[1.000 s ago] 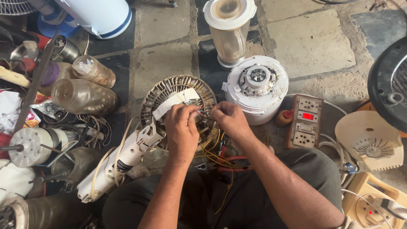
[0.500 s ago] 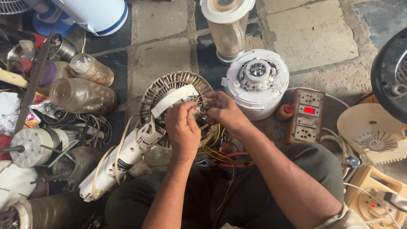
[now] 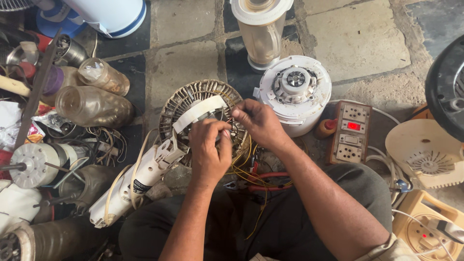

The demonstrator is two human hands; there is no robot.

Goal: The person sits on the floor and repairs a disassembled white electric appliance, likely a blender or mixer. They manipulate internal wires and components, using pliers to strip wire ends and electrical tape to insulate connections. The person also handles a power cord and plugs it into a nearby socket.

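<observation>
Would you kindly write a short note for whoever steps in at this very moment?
Left hand: on the round fan motor, fingertips pinched at its centre; what is in the grip is too small to tell.
Right hand: at the motor's right edge, fingers pinched the same way.
The motor lies on the stone floor, its white neck pointing toward the person's lap. Yellow wires and red-handled pliers lie just below the hands.
Done: motor exposed, no cover on it.
Left: the wires are loose, pliers untouched.

Repair workshop floor: dismantled motors (image 3: 34,164), mixer base (image 3: 295,92), switchboard (image 3: 351,133).
</observation>
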